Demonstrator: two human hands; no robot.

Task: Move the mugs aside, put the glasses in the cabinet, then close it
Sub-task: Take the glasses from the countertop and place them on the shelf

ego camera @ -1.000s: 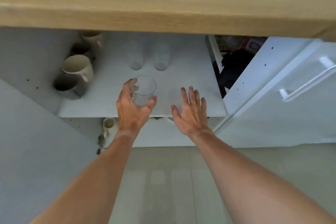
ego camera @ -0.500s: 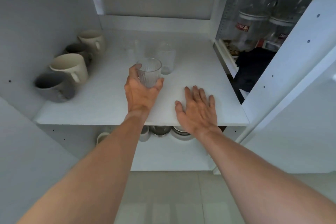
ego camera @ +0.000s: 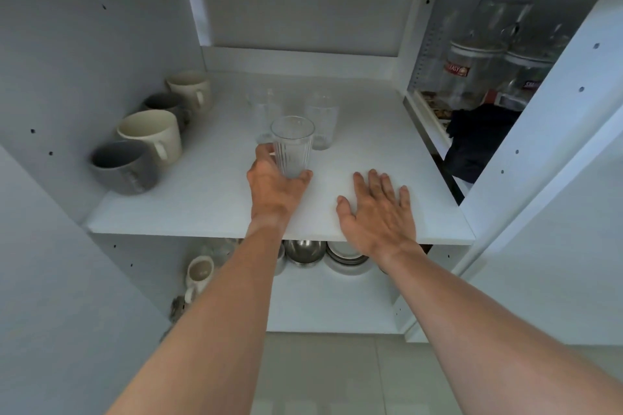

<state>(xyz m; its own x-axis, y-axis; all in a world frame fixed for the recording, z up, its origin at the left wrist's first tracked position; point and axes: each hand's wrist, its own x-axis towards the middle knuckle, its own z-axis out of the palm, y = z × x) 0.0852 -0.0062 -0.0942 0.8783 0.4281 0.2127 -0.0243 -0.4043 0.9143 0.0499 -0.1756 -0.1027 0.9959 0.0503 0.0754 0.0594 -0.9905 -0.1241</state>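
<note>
My left hand point(ego camera: 273, 185) grips a clear ribbed glass point(ego camera: 292, 145) standing upright on the white cabinet shelf point(ego camera: 209, 199). Two more clear glasses point(ego camera: 320, 120) stand just behind it, near the middle of the shelf. Several mugs line the shelf's left wall: a grey mug point(ego camera: 123, 167) in front, a cream mug point(ego camera: 150, 135) behind it, then another grey one and another cream one. My right hand point(ego camera: 379, 212) lies flat on the shelf's front edge with fingers spread, holding nothing.
The open cabinet door point(ego camera: 556, 280) hangs at the right. Beyond the divider, a neighbouring compartment holds glass jars point(ego camera: 472, 74) and a dark cloth point(ego camera: 478, 141). On the lower shelf sit metal bowls point(ego camera: 305, 251) and a small cream mug point(ego camera: 199, 274).
The view has tilted up from the countertop edge into the cabinet. My left hand has carried the glass further onto the shelf, close to the two others. My right hand has settled flat on the shelf.
</note>
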